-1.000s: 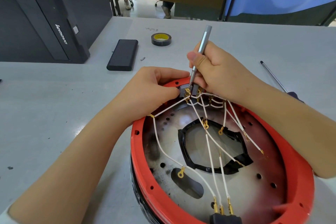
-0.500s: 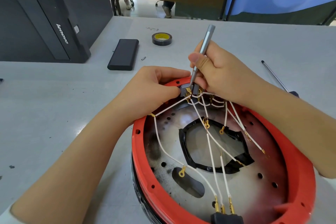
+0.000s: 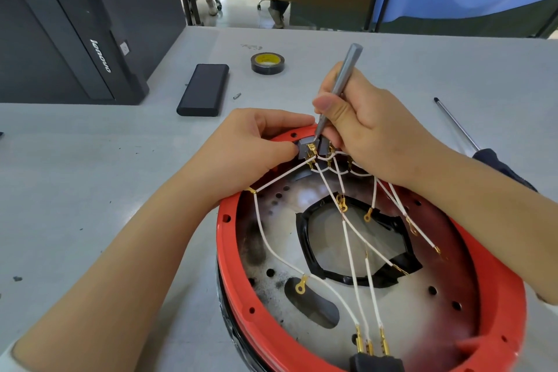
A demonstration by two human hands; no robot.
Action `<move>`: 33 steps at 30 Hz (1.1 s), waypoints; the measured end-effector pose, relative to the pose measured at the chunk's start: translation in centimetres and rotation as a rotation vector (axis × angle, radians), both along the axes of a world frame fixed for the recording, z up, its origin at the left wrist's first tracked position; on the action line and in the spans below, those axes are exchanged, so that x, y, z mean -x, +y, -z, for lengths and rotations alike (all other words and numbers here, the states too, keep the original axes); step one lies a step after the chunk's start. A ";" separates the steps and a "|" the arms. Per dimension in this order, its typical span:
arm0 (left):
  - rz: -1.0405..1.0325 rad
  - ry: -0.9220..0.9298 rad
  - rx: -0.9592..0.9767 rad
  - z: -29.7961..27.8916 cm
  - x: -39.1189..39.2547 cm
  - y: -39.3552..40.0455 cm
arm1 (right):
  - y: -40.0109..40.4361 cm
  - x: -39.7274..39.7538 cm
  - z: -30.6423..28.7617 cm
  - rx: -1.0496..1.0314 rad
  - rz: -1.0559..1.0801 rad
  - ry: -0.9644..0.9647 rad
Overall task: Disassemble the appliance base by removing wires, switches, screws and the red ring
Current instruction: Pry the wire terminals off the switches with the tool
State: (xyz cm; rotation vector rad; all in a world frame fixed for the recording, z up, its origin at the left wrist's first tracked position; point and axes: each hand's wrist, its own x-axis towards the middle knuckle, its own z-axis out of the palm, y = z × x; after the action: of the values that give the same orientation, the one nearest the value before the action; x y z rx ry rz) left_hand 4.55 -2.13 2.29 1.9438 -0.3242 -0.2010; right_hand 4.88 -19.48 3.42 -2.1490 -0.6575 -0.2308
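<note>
The round appliance base (image 3: 453,281) lies upside down on the table, its red ring (image 3: 238,290) around a scorched metal plate. White wires (image 3: 353,257) with gold terminals fan from a grey switch (image 3: 305,146) at the far rim to a black connector (image 3: 376,363) at the near rim. My left hand (image 3: 244,148) pinches the grey switch. My right hand (image 3: 368,127) grips a slim grey screwdriver (image 3: 344,75), its tip down at the switch terminals.
A black power bank (image 3: 203,89), a small loose screw (image 3: 237,96) and a roll of black tape (image 3: 267,62) lie beyond the base. A long screwdriver (image 3: 456,124) rests at right. A black computer case (image 3: 69,45) stands at far left.
Both hands stay at the switch. The grey screwdriver's top has tilted slightly to the right; otherwise nothing has visibly moved.
</note>
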 end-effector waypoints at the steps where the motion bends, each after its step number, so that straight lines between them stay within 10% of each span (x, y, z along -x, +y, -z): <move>1: 0.000 -0.003 -0.001 0.0 0.0 0.0 | 0.0 0.0 0.0 0.016 0.001 -0.017; 33: 0.016 -0.005 -0.011 -0.3 0.2 0.0 | 0.6 -0.8 -0.3 -0.010 0.012 0.094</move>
State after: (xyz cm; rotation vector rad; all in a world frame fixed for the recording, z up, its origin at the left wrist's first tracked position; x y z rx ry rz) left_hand 4.34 -2.17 2.60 1.9532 -0.3427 -0.2082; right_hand 5.73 -18.88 3.72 -2.1405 -0.5886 -0.1389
